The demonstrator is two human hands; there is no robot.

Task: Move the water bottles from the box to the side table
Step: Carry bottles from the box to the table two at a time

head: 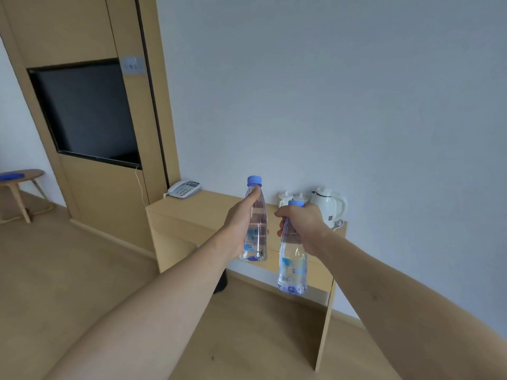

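Note:
My left hand [241,223] grips a clear water bottle [256,234] with a blue cap around its body, upright, held in the air in front of the wooden side table [189,212]. My right hand [304,226] grips a second clear water bottle [293,267] by its neck just under the blue cap; the bottle hangs down, slightly lower than the first. Both arms are stretched out towards the table. The box is not in view.
On the side table stand a grey telephone [184,188] at the left and a white kettle [329,205] with two small white cups [285,198] at the back right. A wall-mounted TV [85,113] is to the left, with a round stool [22,185] at far left.

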